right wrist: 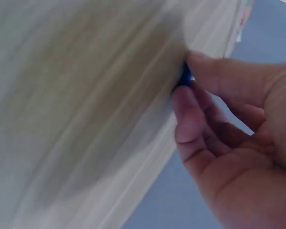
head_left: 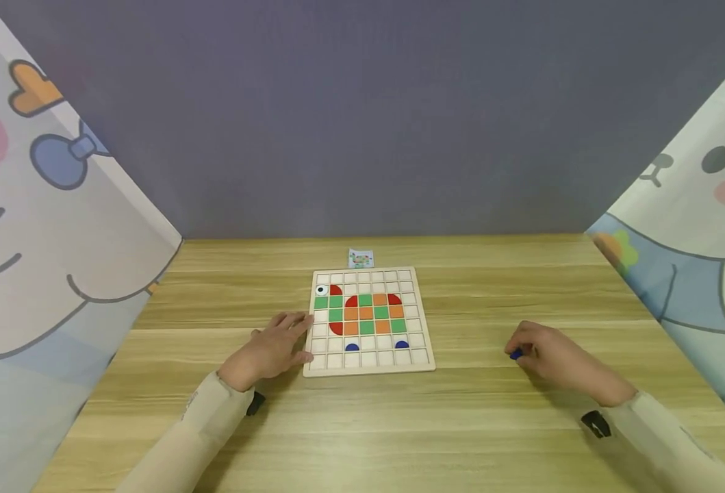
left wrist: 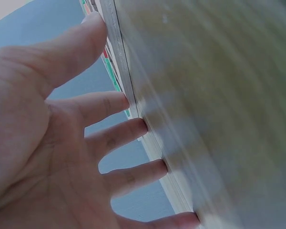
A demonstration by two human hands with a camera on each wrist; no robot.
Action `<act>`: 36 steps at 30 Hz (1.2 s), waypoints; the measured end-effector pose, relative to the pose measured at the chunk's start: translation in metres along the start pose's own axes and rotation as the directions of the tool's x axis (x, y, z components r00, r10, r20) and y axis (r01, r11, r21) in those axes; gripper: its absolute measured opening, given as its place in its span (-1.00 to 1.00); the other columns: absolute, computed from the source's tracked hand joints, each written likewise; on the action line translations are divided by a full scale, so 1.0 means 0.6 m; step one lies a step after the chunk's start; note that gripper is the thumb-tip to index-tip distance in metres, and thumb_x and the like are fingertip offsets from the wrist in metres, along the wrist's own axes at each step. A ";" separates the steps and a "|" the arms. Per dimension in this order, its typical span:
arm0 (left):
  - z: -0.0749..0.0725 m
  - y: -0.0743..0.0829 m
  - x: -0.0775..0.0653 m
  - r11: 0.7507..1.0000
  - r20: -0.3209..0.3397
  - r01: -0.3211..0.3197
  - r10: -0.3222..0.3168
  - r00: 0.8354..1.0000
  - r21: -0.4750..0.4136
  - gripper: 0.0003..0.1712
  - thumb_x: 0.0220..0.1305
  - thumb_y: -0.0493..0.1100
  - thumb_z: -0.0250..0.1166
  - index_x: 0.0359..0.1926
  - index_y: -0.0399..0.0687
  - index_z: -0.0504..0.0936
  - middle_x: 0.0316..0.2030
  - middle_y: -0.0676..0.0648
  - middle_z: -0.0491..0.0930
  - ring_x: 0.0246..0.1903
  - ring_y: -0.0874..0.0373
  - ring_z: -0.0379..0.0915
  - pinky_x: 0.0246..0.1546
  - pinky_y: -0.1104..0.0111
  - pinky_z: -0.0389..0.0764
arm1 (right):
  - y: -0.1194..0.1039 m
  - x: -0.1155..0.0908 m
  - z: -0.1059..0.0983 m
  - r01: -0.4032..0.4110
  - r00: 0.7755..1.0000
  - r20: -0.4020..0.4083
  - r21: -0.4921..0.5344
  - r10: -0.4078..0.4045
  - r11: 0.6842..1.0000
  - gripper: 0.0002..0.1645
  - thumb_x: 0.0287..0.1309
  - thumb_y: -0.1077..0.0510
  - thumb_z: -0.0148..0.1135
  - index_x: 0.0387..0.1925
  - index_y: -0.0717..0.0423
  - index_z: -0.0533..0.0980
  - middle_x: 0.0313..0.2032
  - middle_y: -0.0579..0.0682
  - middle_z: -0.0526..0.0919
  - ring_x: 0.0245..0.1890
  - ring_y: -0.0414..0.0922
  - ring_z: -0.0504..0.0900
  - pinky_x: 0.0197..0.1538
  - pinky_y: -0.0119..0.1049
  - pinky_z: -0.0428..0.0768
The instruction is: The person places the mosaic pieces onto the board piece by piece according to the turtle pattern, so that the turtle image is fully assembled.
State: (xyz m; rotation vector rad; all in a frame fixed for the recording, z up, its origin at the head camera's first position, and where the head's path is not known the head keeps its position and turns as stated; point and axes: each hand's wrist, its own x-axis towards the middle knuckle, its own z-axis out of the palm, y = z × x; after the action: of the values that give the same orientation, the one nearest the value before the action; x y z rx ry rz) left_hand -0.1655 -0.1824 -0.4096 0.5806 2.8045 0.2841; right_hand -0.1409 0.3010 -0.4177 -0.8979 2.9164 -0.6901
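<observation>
A wooden grid board [head_left: 371, 373] lies on the table with red, green, orange and blue tiles set in its cells. A round eye tile [head_left: 322, 290] sits at its upper left, and two blue half-round tiles [head_left: 352, 347] lie in the lower rows. My left hand [head_left: 278, 347] rests at the board's left edge, its fingers spread and straight; in the left wrist view the thumb and a finger [left wrist: 109, 102] touch the edge. Well to the right of the board, my right hand [head_left: 543, 352] pinches a small blue tile [right wrist: 185, 75] between thumb and fingers, at the tabletop. Its exact shape is mostly hidden.
A small picture card [head_left: 361, 258] with a coloured pattern lies just behind the board. The wooden table [head_left: 461, 424] ends at a dark grey panel [head_left: 387, 123]. Cartoon-printed curtains [head_left: 695, 274] hang on both sides.
</observation>
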 end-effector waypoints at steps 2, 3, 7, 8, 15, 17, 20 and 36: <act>0.000 0.000 0.000 1.000 0.001 0.003 -0.003 1.000 0.003 -0.19 0.27 0.09 0.23 0.42 -0.13 0.17 0.38 -0.18 0.09 0.32 -0.27 -0.04 -0.10 -0.45 0.16 | -0.002 0.010 0.001 -0.047 0.999 0.023 0.009 0.047 0.999 -0.74 -0.06 0.39 0.39 -0.30 0.06 0.61 -0.37 -0.22 0.52 -0.43 -0.33 0.47 -0.40 -0.39 0.51; 0.001 -0.001 0.000 1.000 0.002 0.004 -0.004 1.000 0.005 -0.18 0.27 0.09 0.23 0.42 -0.13 0.16 0.38 -0.18 0.09 0.33 -0.27 -0.05 -0.09 -0.45 0.16 | -0.003 0.016 0.002 -0.065 0.997 0.029 0.016 0.065 0.998 -0.77 -0.03 0.38 0.38 -0.31 0.07 0.62 -0.39 -0.22 0.54 -0.44 -0.34 0.47 -0.40 -0.38 0.51; 0.000 -0.002 0.002 1.000 0.008 0.007 -0.007 1.000 0.005 -0.17 0.27 0.10 0.22 0.43 -0.11 0.14 0.39 -0.18 0.08 0.33 -0.27 -0.07 -0.08 -0.45 0.15 | -0.014 0.046 0.009 -0.092 0.996 0.023 0.031 0.092 0.995 -0.86 0.04 0.34 0.34 -0.32 0.10 0.64 -0.41 -0.21 0.60 -0.45 -0.33 0.52 -0.38 -0.37 0.54; 0.000 -0.002 0.002 1.000 0.010 0.007 -0.007 1.000 0.006 -0.17 0.27 0.10 0.22 0.43 -0.11 0.14 0.39 -0.18 0.08 0.33 -0.27 -0.07 -0.08 -0.45 0.15 | -0.017 0.055 0.011 -0.094 0.995 0.022 0.029 0.093 0.995 -0.86 0.05 0.33 0.33 -0.32 0.10 0.65 -0.41 -0.20 0.61 -0.44 -0.33 0.53 -0.38 -0.37 0.54; -0.001 -0.001 0.004 1.000 0.012 0.006 -0.006 1.000 0.014 -0.17 0.27 0.10 0.22 0.43 -0.10 0.14 0.39 -0.16 0.08 0.34 -0.26 -0.06 -0.08 -0.45 0.16 | -0.043 0.140 0.028 -0.027 1.000 0.012 0.067 0.026 0.997 -0.91 0.11 0.30 0.31 -0.33 0.08 0.66 -0.36 -0.11 0.66 -0.38 -0.30 0.56 -0.31 -0.36 0.57; -0.001 0.000 0.004 1.000 0.013 0.006 -0.006 1.000 0.013 -0.18 0.27 0.10 0.22 0.43 -0.10 0.15 0.39 -0.15 0.08 0.34 -0.25 -0.06 -0.08 -0.45 0.15 | -0.053 0.168 0.034 -0.010 1.000 0.013 0.083 0.009 0.997 -0.91 0.13 0.28 0.30 -0.33 0.06 0.66 -0.34 -0.12 0.66 -0.37 -0.30 0.56 -0.30 -0.36 0.56; 0.000 0.001 0.005 1.000 0.014 0.006 -0.006 1.000 0.013 -0.18 0.28 0.10 0.22 0.43 -0.09 0.14 0.39 -0.14 0.08 0.34 -0.25 -0.06 -0.08 -0.45 0.15 | -0.068 0.209 0.042 0.012 0.999 0.033 0.125 -0.016 0.992 -0.91 0.16 0.27 0.29 -0.31 0.05 0.67 -0.32 -0.14 0.66 -0.37 -0.30 0.56 -0.31 -0.35 0.56; 0.002 -0.001 0.004 1.000 0.020 0.021 -0.021 1.000 0.006 -0.17 0.27 0.11 0.21 0.44 -0.09 0.14 0.40 -0.12 0.05 0.34 -0.26 -0.09 -0.07 -0.46 0.12 | -0.087 0.277 0.072 -0.020 0.996 0.089 0.118 0.009 0.993 -0.91 0.04 0.32 0.30 -0.41 0.08 0.62 -0.39 -0.12 0.56 -0.42 -0.18 0.47 -0.34 -0.31 0.50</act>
State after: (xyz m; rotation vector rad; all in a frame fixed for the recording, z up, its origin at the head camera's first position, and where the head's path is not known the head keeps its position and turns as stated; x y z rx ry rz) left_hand -0.1675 -0.1819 -0.4112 0.5521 2.7909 0.2648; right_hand -0.2459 0.1556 -0.4158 -0.8712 2.7687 -0.7911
